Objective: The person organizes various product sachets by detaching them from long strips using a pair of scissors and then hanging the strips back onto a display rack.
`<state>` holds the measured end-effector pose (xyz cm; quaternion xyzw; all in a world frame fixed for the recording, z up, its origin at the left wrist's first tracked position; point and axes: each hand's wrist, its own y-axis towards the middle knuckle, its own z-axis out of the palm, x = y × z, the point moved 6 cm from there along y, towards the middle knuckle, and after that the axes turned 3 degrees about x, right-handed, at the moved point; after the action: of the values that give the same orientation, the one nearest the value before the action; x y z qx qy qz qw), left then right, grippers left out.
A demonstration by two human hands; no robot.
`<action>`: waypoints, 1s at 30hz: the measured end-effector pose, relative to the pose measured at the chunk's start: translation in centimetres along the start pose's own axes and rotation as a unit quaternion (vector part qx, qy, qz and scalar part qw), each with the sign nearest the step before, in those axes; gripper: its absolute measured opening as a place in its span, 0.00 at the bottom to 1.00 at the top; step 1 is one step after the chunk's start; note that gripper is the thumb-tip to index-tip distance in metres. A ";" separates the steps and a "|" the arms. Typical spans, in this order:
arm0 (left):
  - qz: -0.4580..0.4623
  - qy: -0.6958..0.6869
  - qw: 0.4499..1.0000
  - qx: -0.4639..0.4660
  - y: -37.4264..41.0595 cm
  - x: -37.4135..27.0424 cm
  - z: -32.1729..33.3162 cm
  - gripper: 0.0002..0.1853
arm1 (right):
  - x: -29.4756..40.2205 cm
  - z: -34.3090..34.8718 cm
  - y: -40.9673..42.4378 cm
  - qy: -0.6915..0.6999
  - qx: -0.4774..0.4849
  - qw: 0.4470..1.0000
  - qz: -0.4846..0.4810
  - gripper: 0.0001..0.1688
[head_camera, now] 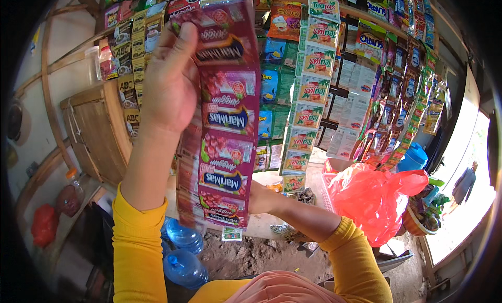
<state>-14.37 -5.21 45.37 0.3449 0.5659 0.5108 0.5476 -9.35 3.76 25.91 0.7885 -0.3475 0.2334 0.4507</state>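
Observation:
Raised up in front of me, my left hand (174,83) grips the upper part of a hanging strip of purple MariMas drink sachets (229,116), its thumb across the edge. More of the folded strip (187,165) shows behind the front row, slightly blurred. My right hand (262,199) is at the lower right of the purple strip; its fingers are hidden behind the sachets, so their hold cannot be made out. Just right of the strip hangs a long row of Teajus sachets (311,89). Below the strip's bottom end, a small green-and-white sachet (231,234) peeks out.
Coffee sachet strips (127,87) hang at left, green Taro snack packs (270,83) behind. A red plastic bag (372,201) rests by a pink basket (326,189). Blue water jugs (184,269) stand low down. A wooden cabinet (88,134) is at left, a vegetable basket (417,220) at right.

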 end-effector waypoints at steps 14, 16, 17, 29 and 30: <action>0.246 0.087 0.954 -0.146 6.0 -8.4 3.8 0.21 | 17.3 -20.2 8.1 -0.430 -0.261 0.846 -0.173 0.14; 0.286 0.108 0.945 -0.121 7.3 -8.5 3.6 0.22 | 23.2 -25.5 10.8 -0.516 -0.244 0.795 -0.208 0.14; 0.307 0.157 0.935 -0.083 7.9 -9.6 3.2 0.22 | 25.9 -28.1 12.0 -0.576 -0.282 0.743 -0.192 0.15; 0.074 0.105 0.991 -0.026 17.4 -1.7 -1.1 0.09 | 19.9 -39.5 19.3 -0.671 -0.149 0.726 0.006 0.21; 0.092 0.119 0.988 -0.032 17.5 -1.0 -0.4 0.09 | 19.3 -39.1 19.6 -0.748 -0.086 0.657 0.039 0.22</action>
<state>-17.54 -2.00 62.32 0.3145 0.5765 0.6139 0.4379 -13.79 24.45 68.75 0.6401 -0.6161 -0.4491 0.0949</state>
